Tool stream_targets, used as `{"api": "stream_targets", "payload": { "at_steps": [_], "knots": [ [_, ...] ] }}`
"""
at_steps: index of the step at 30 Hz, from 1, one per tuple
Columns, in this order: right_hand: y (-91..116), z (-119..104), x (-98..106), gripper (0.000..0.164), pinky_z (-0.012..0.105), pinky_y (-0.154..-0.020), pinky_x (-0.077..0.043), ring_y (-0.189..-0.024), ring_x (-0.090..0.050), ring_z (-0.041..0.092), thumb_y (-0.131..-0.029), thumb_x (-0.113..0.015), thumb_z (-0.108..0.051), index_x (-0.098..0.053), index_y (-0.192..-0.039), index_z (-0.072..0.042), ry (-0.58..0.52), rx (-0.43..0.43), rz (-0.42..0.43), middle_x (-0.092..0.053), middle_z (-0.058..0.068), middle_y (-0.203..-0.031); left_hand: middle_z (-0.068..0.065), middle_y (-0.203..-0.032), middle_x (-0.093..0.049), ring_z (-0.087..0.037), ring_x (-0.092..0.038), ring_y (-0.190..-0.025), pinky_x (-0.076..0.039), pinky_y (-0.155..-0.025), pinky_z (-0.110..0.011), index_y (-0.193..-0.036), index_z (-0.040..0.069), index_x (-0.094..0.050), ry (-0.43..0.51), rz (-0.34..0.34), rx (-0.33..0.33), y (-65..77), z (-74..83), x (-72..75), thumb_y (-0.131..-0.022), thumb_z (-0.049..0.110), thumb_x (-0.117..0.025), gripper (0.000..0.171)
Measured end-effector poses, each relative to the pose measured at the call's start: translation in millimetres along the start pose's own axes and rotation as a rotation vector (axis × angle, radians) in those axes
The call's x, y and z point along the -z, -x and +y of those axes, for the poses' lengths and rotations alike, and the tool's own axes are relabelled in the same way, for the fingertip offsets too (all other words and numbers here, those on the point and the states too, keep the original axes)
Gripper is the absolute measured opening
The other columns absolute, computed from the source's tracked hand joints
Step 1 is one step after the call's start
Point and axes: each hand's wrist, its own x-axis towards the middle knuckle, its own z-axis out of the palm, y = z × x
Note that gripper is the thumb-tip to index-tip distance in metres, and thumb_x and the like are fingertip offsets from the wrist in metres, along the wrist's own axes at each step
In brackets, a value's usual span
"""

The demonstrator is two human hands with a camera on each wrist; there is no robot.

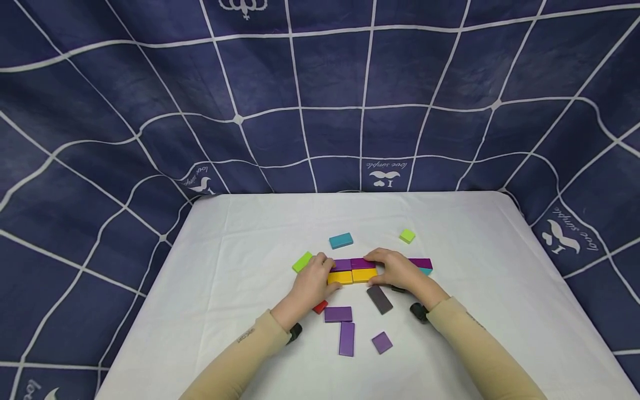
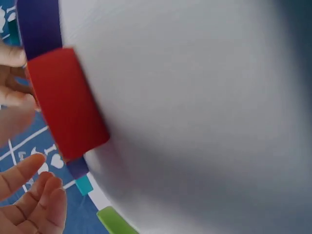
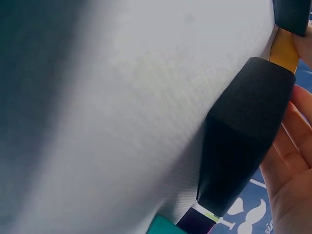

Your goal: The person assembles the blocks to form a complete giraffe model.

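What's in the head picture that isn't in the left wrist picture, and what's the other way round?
Only the head view shows the tan sleeves, the purple square, the little green block and the crown.

Only the left wrist view shows most of the broad face of the red block; the head view gets just a corner peeking out by the left hand.

Both show some of the red block, the left hand, the longer green block, the white cloth and the blue cloth.
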Motion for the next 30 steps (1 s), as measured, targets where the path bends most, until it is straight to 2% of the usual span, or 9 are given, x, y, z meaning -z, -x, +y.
{"api": "stream_targets", "payload": {
  "at_steps": [4,7,10,14,30],
  "knots": [
    [0.2,0.3,0.1,0.059,0.044,-0.106,-0.048,-0.121,-0.06,0.026,-0.076,-0.086,-0.03,-0.066,-0.127,-0.007,0.002,0.008,0.008,-0.066,0.008,-0.128,-0.013,-0.13,-0.058,-0.027,-0.056,-0.108,-0.054,-0.095,-0.035,-0.132,0.004,-0.059,0.006,-0.069,0.012,-5.5,-0.7,2.4,-0.081,0.041,-0.08,0.067],
    [0.4,0.5,-0.2,0.059,0.044,-0.106,-0.048,-0.12,-0.06,0.026,-0.076,-0.086,-0.03,-0.066,-0.126,-0.006,0.0,0.015,0.009,-0.066,0.008,-0.128,-0.014,-0.14,-0.054,-0.03,-0.056,-0.114,-0.05,-0.101,-0.037,-0.139,0.004,-0.054,0.012,-0.141,-0.001,-9.0,-1.5,1.9,-0.083,0.039,-0.079,0.071],
    [0.3,0.2,-0.4,0.059,0.044,-0.106,-0.048,-0.121,-0.06,0.026,-0.076,-0.086,-0.029,-0.066,-0.126,-0.006,-0.008,0.015,0.007,-0.066,0.008,-0.128,-0.011,-0.138,-0.057,-0.028,-0.056,-0.112,-0.05,-0.101,-0.035,-0.139,0.004,-0.055,0.011,-0.172,-0.004,-10.7,-2.2,0.3,-0.086,0.035,-0.077,0.066],
    [0.7,1.0,-1.2,0.059,0.044,-0.106,-0.048,-0.121,-0.06,0.026,-0.076,-0.086,-0.03,-0.066,-0.127,-0.007,-0.016,0.011,0.004,-0.066,0.007,-0.128,-0.01,-0.131,-0.06,-0.026,-0.058,-0.108,-0.052,-0.098,-0.033,-0.135,0.003,-0.059,0.025,-0.16,0.002,-11.8,-3.3,-2.1,-0.085,0.03,-0.078,0.06],
    [1.7,2.3,-0.2,0.058,0.043,-0.105,-0.048,-0.119,-0.061,0.025,-0.076,-0.086,-0.031,-0.067,-0.125,-0.008,-0.016,0.044,0.015,-0.067,0.006,-0.126,-0.008,-0.123,-0.063,-0.023,-0.062,-0.108,-0.052,-0.1,-0.034,-0.131,0.005,-0.063,0.112,-0.166,0.006,-20.0,-10.2,-2.3,-0.079,0.031,-0.083,0.061]
  ]
}}
